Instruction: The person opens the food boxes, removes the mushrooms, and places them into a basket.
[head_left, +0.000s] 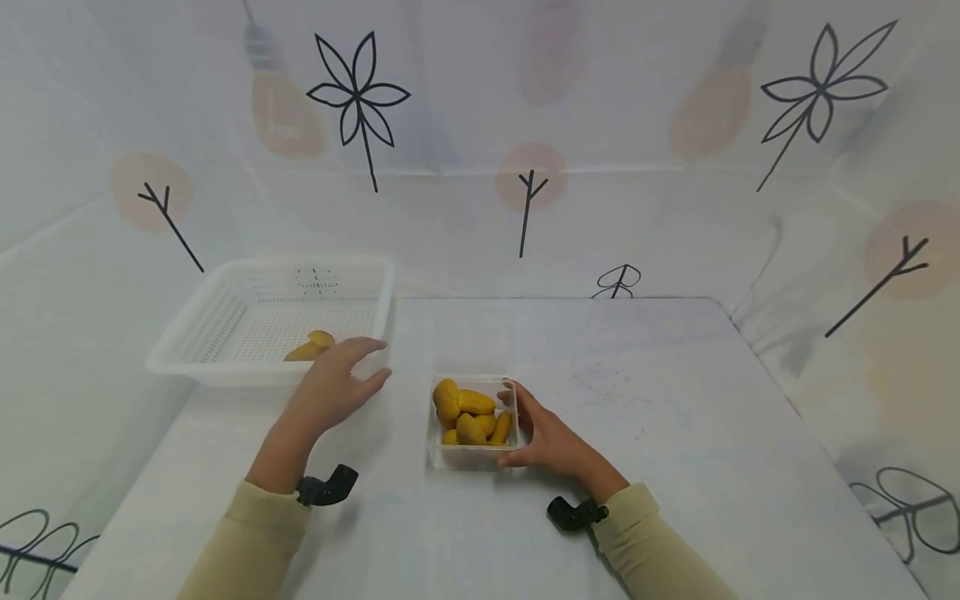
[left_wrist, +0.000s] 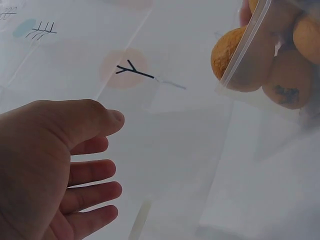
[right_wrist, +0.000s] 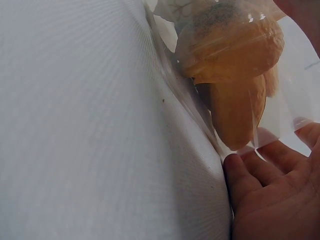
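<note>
A small clear plastic box (head_left: 472, 457) stands mid-table, heaped with yellow, rounded, elongated pieces (head_left: 471, 430). My right hand (head_left: 551, 437) holds its right side, thumb at the near corner and fingers at the far one. Through the clear wall, the right wrist view shows one of the yellow pieces (right_wrist: 237, 110) beside my fingers (right_wrist: 260, 172). My left hand (head_left: 337, 387) is in the air by the front right corner of a white perforated basket (head_left: 247, 372), holding nothing, fingers and thumb apart. Two or so yellow pieces (head_left: 306, 350) lie in the basket, partly behind its front rim.
The white table (head_left: 675, 400) reaches back to a pale printed cloth (head_left: 450, 225) that hangs behind and along both sides. Black straps with small devices sit on both wrists, the left strap (head_left: 327, 486) near the sleeve cuff.
</note>
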